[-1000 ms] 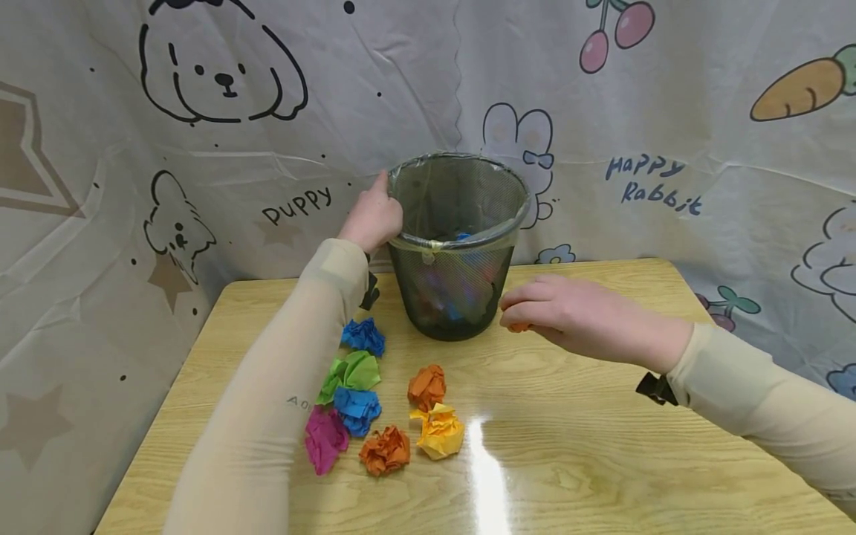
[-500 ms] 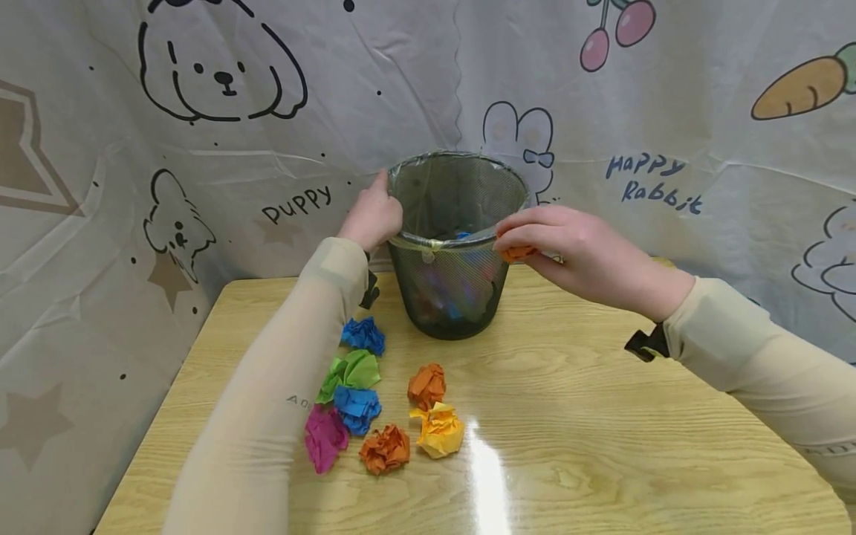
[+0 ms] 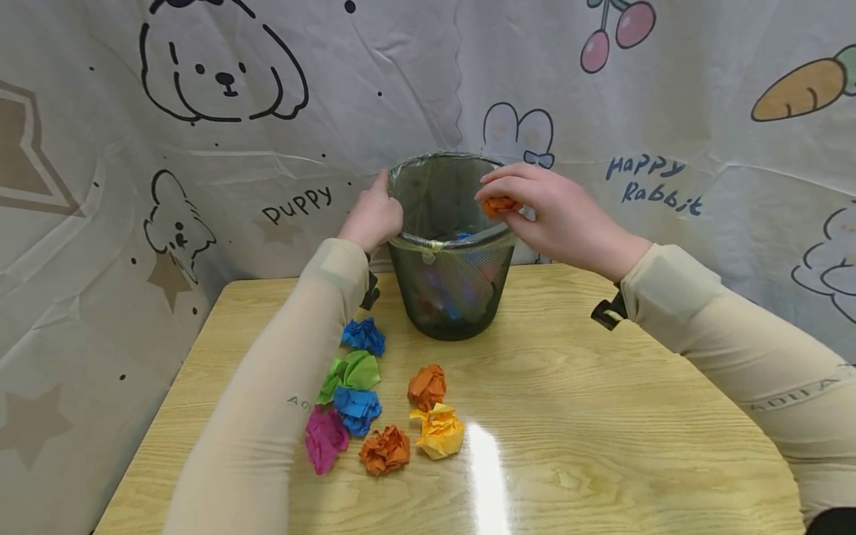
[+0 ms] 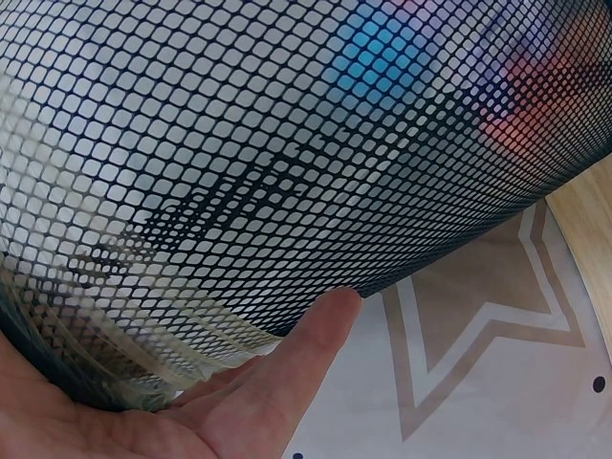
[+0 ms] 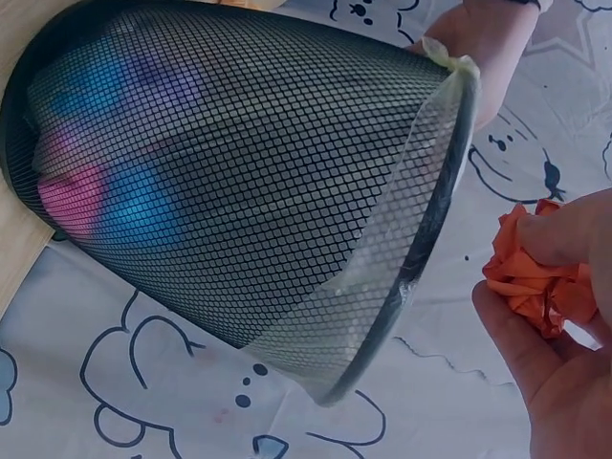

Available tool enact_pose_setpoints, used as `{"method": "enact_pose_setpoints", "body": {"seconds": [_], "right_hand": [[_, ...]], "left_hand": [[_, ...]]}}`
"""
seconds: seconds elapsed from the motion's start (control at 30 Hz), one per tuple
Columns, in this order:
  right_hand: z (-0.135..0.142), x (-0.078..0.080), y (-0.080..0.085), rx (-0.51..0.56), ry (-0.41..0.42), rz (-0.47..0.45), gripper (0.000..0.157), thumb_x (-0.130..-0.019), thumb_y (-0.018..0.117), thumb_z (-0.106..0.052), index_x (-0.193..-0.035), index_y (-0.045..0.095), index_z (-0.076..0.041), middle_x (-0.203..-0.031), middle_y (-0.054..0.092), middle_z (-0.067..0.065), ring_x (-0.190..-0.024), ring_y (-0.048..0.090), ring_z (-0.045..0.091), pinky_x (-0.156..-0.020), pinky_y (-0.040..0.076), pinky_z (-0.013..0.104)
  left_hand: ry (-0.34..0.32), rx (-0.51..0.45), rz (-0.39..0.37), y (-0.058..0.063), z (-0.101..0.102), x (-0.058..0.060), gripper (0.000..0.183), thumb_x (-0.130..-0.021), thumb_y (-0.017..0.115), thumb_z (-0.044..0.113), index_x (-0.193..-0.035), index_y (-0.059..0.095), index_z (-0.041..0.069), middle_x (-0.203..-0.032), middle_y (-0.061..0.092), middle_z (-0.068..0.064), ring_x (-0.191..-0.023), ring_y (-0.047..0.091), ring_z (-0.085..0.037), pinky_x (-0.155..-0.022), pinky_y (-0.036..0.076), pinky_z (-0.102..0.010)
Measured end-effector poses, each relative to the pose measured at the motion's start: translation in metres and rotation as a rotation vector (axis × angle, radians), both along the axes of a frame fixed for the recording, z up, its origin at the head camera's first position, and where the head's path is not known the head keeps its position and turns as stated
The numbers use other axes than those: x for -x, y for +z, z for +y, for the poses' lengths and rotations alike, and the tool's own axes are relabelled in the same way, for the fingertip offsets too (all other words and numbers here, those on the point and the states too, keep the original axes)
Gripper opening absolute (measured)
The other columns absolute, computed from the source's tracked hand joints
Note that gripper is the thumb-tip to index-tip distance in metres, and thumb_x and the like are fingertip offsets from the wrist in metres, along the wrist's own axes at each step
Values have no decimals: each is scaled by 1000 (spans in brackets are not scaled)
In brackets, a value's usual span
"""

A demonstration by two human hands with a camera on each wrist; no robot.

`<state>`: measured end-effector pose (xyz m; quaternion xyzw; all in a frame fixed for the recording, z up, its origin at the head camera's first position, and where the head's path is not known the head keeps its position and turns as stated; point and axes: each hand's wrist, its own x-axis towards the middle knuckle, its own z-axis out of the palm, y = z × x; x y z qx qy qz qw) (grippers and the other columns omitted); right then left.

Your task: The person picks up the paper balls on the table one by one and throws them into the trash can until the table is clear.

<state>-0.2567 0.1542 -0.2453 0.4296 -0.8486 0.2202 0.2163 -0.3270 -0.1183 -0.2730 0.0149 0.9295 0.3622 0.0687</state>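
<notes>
A black mesh wastebasket [image 3: 444, 297] with a clear liner folded over its rim stands at the back of the table. My left hand [image 3: 373, 215] holds its rim on the left side. In the left wrist view the thumb [image 4: 320, 330] lies along the outside of the mesh, and the rim partly hides the other fingers. Over the right part of the basket's mouth, my right hand [image 3: 551, 212] pinches a crumpled orange paper ball [image 3: 498, 206]. Through the mesh, blue and pink paper balls show at the bottom in the right wrist view, such as a pink one [image 5: 72, 196].
Several crumpled paper balls lie on the wooden table [image 3: 602, 416]: blue [image 3: 364, 336], green [image 3: 351, 370], another blue [image 3: 357, 410], magenta [image 3: 325, 440], orange [image 3: 386, 450], another orange [image 3: 426, 386] and yellow [image 3: 440, 431]. A printed curtain [image 3: 374, 74] hangs close behind the basket.
My right hand has risen from low beside the basket and moved left over its rim, carrying the orange paper ball. My left hand stays on the rim.
</notes>
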Motion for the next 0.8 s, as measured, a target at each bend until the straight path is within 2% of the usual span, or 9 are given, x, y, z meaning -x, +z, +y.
{"method": "enact_pose_setpoints", "body": {"seconds": [0.07, 0.1, 0.23, 0.43, 0.6, 0.8], "right_hand": [[-3, 4, 1, -6, -22, -13, 30, -95, 68, 4, -122, 72, -7, -132, 64, 8, -120, 60, 23, -99, 50, 40], [-4, 6, 1, -8, -33, -22, 31, -95, 67, 3, -124, 71, -7, -132, 64, 8, -119, 60, 23, -99, 50, 41], [-9, 16, 4, -13, -73, -50, 34, -95, 66, 4, -126, 70, -7, -130, 64, 7, -118, 59, 23, -100, 49, 42], [-17, 29, 6, -33, -121, -83, 35, -96, 63, 3, -129, 69, -8, -128, 64, 8, -116, 60, 24, -98, 49, 43], [-23, 38, 11, -63, -156, -146, 36, -99, 61, 0, -133, 67, -8, -127, 64, 9, -114, 59, 25, -98, 48, 45], [-31, 49, 17, -117, -191, -203, 37, -99, 57, -1, -135, 65, -6, -128, 61, 12, -116, 57, 27, -100, 46, 45]], "left_hand": [[-1, -3, 0, 0, 0, 0, 69, -103, 21, 12, -166, -6, 19, -128, 66, -20, -42, 27, -13, -45, 36, -31], [1, -4, -1, 0, 0, 0, 69, -103, 21, 12, -166, -6, 19, -130, 65, -20, -42, 27, -12, -45, 36, -31], [9, -3, 0, 0, 1, 0, 68, -103, 21, 12, -166, -5, 19, -110, 71, -22, -42, 25, -12, -45, 34, -30], [4, -1, 4, 0, 0, 0, 69, -102, 21, 12, -166, -6, 18, -116, 70, -19, -42, 27, -12, -46, 36, -30], [10, -3, 4, 0, -1, 1, 69, -103, 21, 12, -166, -6, 18, -102, 73, -18, -41, 26, -13, -45, 35, -30], [15, -14, -4, 0, 0, 0, 68, -104, 21, 13, -166, -5, 19, -108, 72, -20, -41, 26, -13, -45, 35, -30]]}}
